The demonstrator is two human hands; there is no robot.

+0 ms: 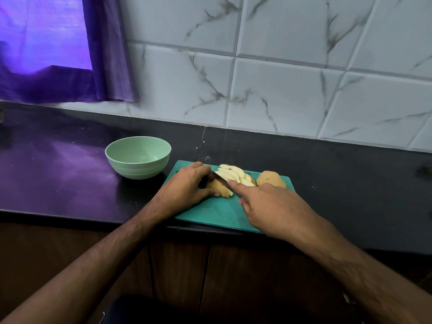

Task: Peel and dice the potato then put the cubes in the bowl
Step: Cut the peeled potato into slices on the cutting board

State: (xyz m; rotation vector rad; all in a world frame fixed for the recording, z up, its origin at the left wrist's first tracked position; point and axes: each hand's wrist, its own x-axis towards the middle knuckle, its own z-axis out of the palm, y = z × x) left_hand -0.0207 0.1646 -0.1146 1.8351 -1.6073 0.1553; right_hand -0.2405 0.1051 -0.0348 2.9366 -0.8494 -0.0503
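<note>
From the head camera, the left hand (187,183) curls over the brown-skinned potato piece (218,187) on the teal plastic cutting board (210,211), apparently steadying it. The right hand (268,206) grips the dark-bladed knife (223,181), forefinger along its spine, likely guiding the cut. Pale cut slices (231,174) lie at one o'clock, kept clear; the empty green bowl (138,157) waits at ten o'clock.

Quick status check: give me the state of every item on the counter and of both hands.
Bowl: upright, empty.
Cutting board: flat on counter.
Potato piece: skin on, partly sliced.
Slices: fanned on board.
Other potato half: uncut, skin on.
Knife: blade on potato.
Left hand: holding potato piece.
Right hand: gripping knife.
</note>
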